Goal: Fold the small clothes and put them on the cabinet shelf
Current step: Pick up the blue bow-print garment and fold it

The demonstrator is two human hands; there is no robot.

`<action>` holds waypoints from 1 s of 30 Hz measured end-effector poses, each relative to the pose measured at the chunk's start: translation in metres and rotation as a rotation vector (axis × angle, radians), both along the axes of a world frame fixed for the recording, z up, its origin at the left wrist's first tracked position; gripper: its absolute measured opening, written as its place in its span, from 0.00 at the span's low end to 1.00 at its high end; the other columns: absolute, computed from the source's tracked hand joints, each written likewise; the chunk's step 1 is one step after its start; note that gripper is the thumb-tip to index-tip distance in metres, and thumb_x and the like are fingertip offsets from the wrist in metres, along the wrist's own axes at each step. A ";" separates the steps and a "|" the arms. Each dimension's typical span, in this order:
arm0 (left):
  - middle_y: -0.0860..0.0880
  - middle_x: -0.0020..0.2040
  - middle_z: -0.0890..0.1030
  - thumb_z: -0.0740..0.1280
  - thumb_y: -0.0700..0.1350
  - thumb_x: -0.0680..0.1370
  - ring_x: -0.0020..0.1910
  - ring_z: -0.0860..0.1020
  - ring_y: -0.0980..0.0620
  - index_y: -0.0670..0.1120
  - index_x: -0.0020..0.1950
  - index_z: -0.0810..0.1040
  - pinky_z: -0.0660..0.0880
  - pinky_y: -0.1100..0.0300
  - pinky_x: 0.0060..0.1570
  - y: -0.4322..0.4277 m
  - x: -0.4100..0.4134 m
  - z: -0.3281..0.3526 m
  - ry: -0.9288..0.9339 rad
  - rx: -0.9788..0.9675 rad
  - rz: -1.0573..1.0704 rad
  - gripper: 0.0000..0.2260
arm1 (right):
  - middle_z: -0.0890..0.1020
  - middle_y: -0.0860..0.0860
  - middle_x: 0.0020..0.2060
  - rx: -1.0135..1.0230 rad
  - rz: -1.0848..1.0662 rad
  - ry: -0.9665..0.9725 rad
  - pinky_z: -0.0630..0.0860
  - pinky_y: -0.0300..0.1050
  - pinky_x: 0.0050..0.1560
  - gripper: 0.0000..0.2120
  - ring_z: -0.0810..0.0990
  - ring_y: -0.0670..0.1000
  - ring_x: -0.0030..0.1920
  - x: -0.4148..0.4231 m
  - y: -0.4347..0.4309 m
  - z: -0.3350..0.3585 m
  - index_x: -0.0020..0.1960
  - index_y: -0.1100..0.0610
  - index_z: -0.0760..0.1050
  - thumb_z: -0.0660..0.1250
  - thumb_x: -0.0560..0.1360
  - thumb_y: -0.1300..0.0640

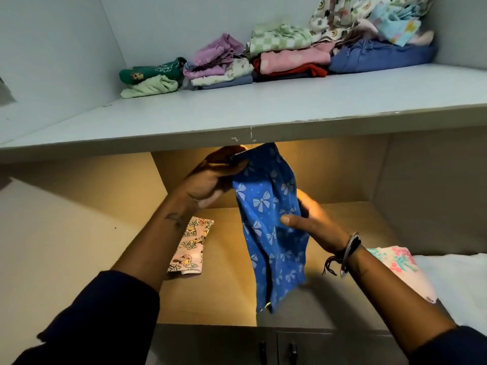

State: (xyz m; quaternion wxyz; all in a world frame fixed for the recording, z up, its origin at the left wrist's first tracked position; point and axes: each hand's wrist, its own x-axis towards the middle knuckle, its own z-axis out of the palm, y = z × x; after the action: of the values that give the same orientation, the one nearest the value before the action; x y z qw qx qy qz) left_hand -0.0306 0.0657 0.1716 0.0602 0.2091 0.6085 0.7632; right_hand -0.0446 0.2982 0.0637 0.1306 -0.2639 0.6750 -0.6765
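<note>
1. Already, the upper shelf (237, 111) carries a row of folded piles: a green pile (151, 79) at the left end, then a lilac pile (218, 64), a pink and red pile (292, 61), and a blue pile (382, 55) with loose printed pieces on top at the right end.
2. Below the shelf and to the left, a folded pink cartoon piece (190, 247) lies on the lit lower board.
3. Just under the shelf edge, the left hand (213, 177) has its grip clamped on the top of the blue bow-print cloth (268, 219), which hangs unfolded.
4. Right of that, the right hand (308, 219) pinches the cloth's middle, fingers closed on it.
5. Far right, below the shelf, a white floral piece (395, 262) waits unfolded, so I judge most of the work done, with these two left.
</note>
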 end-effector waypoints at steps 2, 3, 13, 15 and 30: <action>0.50 0.45 0.87 0.76 0.40 0.63 0.48 0.84 0.54 0.48 0.46 0.87 0.81 0.60 0.50 -0.007 -0.002 0.004 -0.012 0.070 -0.055 0.13 | 0.82 0.54 0.59 0.053 0.042 -0.036 0.79 0.58 0.58 0.31 0.82 0.56 0.57 -0.001 -0.004 -0.002 0.65 0.55 0.70 0.75 0.64 0.49; 0.49 0.47 0.87 0.78 0.40 0.61 0.49 0.84 0.53 0.47 0.48 0.87 0.80 0.58 0.53 -0.011 -0.004 0.004 -0.028 0.095 -0.069 0.16 | 0.82 0.55 0.58 0.063 0.057 -0.059 0.79 0.57 0.57 0.30 0.82 0.57 0.56 -0.002 -0.007 -0.005 0.64 0.56 0.71 0.75 0.65 0.51; 0.43 0.57 0.83 0.77 0.38 0.66 0.59 0.80 0.44 0.43 0.59 0.80 0.74 0.47 0.64 -0.043 -0.011 -0.018 -0.094 0.372 -0.126 0.22 | 0.83 0.56 0.52 0.062 0.193 -0.408 0.74 0.52 0.54 0.18 0.79 0.58 0.53 0.018 -0.034 -0.094 0.57 0.62 0.76 0.74 0.69 0.65; 0.43 0.56 0.82 0.80 0.39 0.62 0.59 0.79 0.43 0.43 0.60 0.78 0.74 0.46 0.63 -0.055 -0.012 -0.024 -0.120 0.394 -0.013 0.27 | 0.81 0.60 0.56 -0.038 0.155 -0.476 0.74 0.56 0.58 0.19 0.79 0.61 0.56 0.021 -0.035 -0.105 0.58 0.64 0.77 0.74 0.68 0.64; 0.44 0.50 0.84 0.57 0.36 0.82 0.42 0.85 0.48 0.42 0.62 0.72 0.83 0.50 0.35 -0.056 0.043 -0.219 -0.578 0.397 0.668 0.11 | 0.85 0.52 0.39 0.590 -0.254 -0.150 0.77 0.45 0.43 0.13 0.81 0.48 0.38 -0.058 0.088 -0.078 0.46 0.59 0.80 0.79 0.64 0.61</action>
State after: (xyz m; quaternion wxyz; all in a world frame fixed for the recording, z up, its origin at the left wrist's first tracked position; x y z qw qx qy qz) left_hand 0.0120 0.0100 -0.0469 -0.0626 -0.2108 0.4434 0.8689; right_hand -0.1024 0.3863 -0.0147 0.1652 -0.0778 0.8580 -0.4802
